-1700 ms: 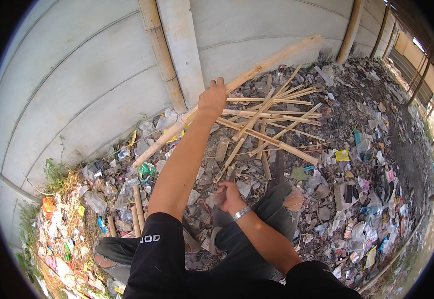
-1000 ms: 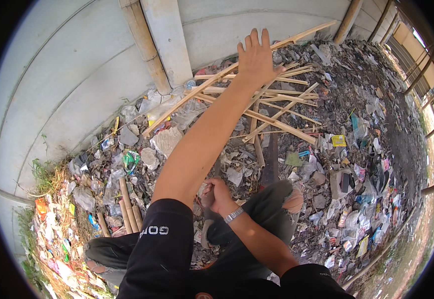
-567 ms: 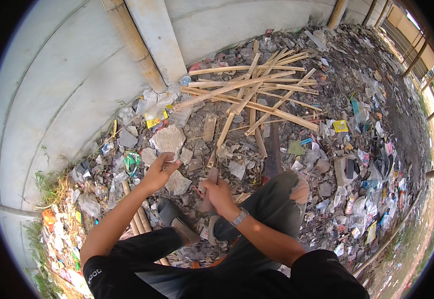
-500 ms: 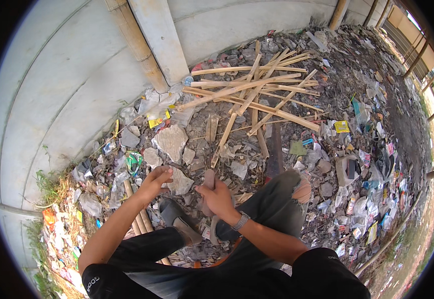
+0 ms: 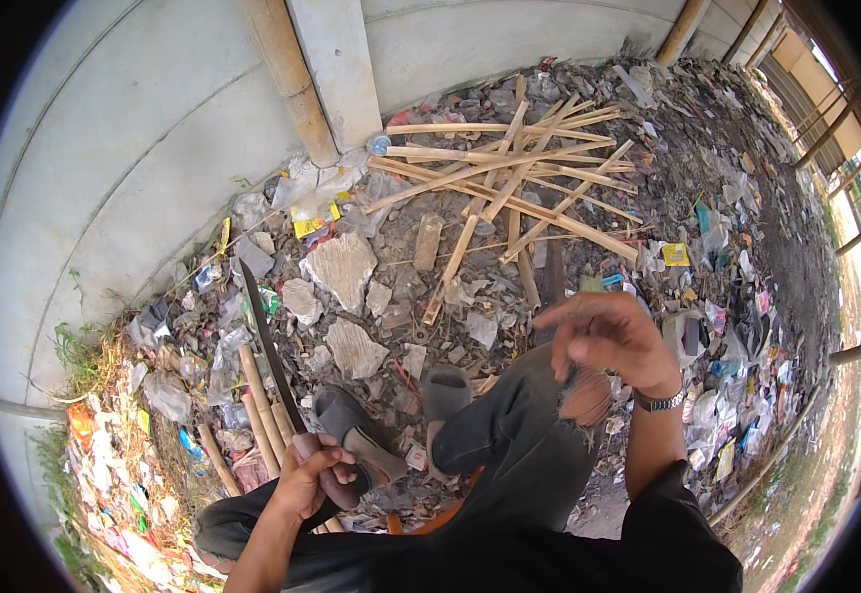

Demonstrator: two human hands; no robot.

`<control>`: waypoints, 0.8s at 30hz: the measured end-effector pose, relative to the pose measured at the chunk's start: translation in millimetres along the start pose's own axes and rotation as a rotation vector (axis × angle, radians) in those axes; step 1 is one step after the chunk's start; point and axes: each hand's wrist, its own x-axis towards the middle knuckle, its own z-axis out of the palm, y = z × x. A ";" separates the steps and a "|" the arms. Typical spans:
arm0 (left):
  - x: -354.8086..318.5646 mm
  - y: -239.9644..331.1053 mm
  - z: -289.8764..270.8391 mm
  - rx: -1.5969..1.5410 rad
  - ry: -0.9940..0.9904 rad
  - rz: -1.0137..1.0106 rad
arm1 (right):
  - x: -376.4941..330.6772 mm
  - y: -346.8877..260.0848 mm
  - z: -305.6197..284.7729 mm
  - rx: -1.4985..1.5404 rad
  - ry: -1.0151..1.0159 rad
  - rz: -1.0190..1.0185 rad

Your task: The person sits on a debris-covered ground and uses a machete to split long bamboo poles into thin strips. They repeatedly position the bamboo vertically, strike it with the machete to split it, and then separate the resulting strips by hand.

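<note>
Near left, the left hand (image 5: 304,481) is clenched around the handle of a long dark machete (image 5: 264,341), whose blade is angled up and away to the left, over short bamboo pieces (image 5: 257,400) lying on the littered ground. Grey sandals (image 5: 356,435) are seen just right of the handle. Near right, the right hand (image 5: 603,341) is raised above the knee, fingers loosely spread, nothing held. Farther off, flat stones (image 5: 339,269) are scattered. Farthest, a pile of split bamboo strips (image 5: 509,173) is stacked by the concrete wall (image 5: 104,178).
</note>
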 end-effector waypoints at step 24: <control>54.3 -8.4 -65.5 0.181 0.298 -0.056 | 156.9 382.8 -415.8 0.432 1.889 0.264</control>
